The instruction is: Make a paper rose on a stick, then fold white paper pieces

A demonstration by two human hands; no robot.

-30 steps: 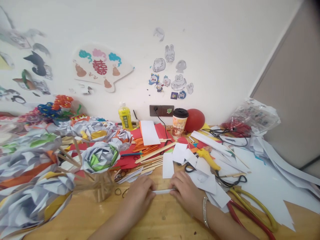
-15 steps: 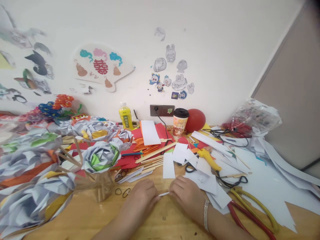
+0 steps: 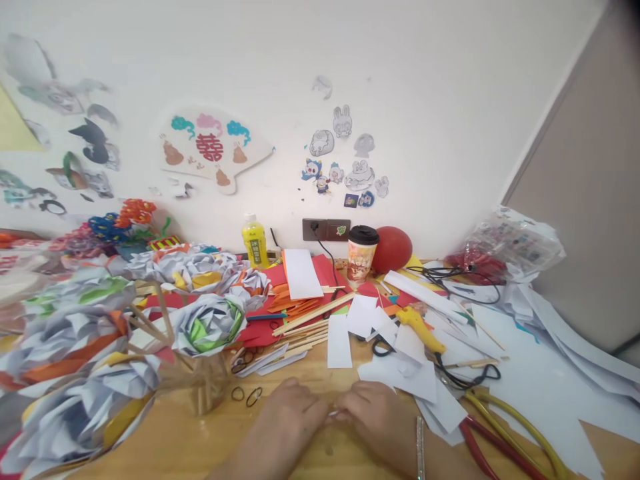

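Observation:
My left hand (image 3: 287, 419) and my right hand (image 3: 374, 417) meet low on the wooden table (image 3: 200, 443), fingertips together. Between them shows a tiny bit of a folded white paper strip (image 3: 333, 413), pinched by both hands. Most of the strip is hidden by my fingers. A silver bracelet (image 3: 420, 448) circles my right wrist. Just beyond my hands lie white paper rectangles (image 3: 339, 341) and wooden sticks (image 3: 305, 313).
Paper flowers on sticks (image 3: 207, 323) crowd the left side. A yellow glue gun (image 3: 420, 327), scissors (image 3: 383, 347), a lidded cup (image 3: 361, 253), a yellow bottle (image 3: 254, 241), a red balloon (image 3: 393, 248) and black rubber bands (image 3: 247, 395) lie around. White sheets (image 3: 540, 380) and red-yellow tubes (image 3: 505, 427) cover the right.
My hands have drawn closer together and nearer to me, so the white strip between them has shrunk to a tiny visible piece. The view has tilted up slightly.

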